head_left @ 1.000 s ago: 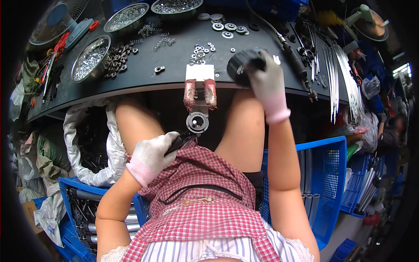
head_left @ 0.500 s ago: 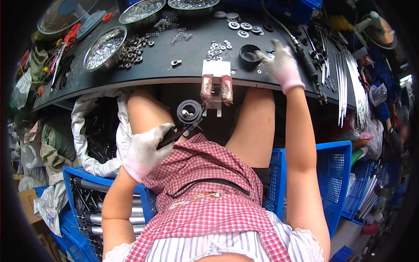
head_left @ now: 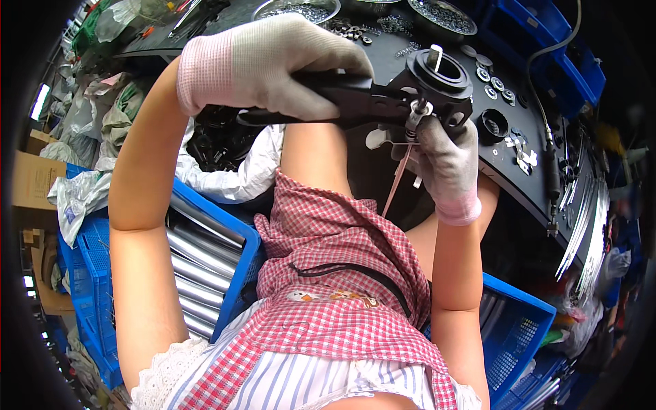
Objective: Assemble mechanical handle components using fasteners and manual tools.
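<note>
Raised in front of me is a black handled part point(head_left: 386, 106) with a round collar point(head_left: 444, 76) at its right end. My left hand point(head_left: 273, 65), in a pale knit glove, is closed around its handle. A white piece point(head_left: 434, 59) stands up inside the collar. Just below, a silver metal fitting point(head_left: 415, 116) sticks out, and thin metal pieces hang near it. My right hand point(head_left: 447, 164), gloved with darkened fingertips, is closed against the fitting and the collar's underside. Anything small between those fingers is hidden.
Metal bowls point(head_left: 456, 22) of small parts stand on the dark bench. Beyond my right hand are a black cup point(head_left: 493, 126), round metal discs point(head_left: 497, 85), a corded tool point(head_left: 551, 181) and thin rods point(head_left: 581, 229). Blue crates point(head_left: 254, 249) flank my legs, the left one holding silver tubes point(head_left: 198, 273).
My left hand has lifted the black handled part from my lap up toward the bench. My right hand has come back from beside the black cup to the part. The view has turned.
</note>
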A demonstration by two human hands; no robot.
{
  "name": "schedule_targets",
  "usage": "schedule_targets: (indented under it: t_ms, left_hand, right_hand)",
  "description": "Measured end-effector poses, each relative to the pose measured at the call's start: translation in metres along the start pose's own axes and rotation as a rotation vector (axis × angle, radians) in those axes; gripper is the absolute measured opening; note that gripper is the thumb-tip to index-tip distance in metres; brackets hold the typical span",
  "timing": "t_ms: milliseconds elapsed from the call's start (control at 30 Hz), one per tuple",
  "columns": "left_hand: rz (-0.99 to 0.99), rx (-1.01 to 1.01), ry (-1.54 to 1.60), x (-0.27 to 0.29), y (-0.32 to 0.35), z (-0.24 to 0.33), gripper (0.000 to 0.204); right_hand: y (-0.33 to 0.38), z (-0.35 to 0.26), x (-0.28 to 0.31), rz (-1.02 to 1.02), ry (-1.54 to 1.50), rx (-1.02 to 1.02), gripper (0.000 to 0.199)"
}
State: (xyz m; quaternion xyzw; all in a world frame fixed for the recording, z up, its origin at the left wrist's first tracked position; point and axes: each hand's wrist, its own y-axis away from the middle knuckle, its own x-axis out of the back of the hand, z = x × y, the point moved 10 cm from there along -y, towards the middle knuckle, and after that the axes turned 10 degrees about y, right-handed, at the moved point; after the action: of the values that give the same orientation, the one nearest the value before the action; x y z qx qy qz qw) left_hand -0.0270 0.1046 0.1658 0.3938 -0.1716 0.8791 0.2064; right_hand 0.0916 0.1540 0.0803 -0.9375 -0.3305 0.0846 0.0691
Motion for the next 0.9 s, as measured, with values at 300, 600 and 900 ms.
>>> schedule_targets:
  t_ms: [300, 600, 900]
  left_hand:
    - [1.109, -0.028, -0.803, -0.008, 0.055, 0.046, 0.031]
    - [0.883, -0.080, -0.566, -0.040, 0.019, 0.030, 0.064]
    - [0.722, -0.139, -0.535, -0.043, -0.002, 0.029, 0.065]
  right_hand:
    - [-0.003, -0.004, 0.017, 0.159, -0.212, 0.150, 0.025]
    - [0.009, 0.011, 0.027, 0.306, -0.284, 0.132, 0.024]
    - [0.022, 0.012, 0.031, 0.446, -0.224, 0.198, 0.033]
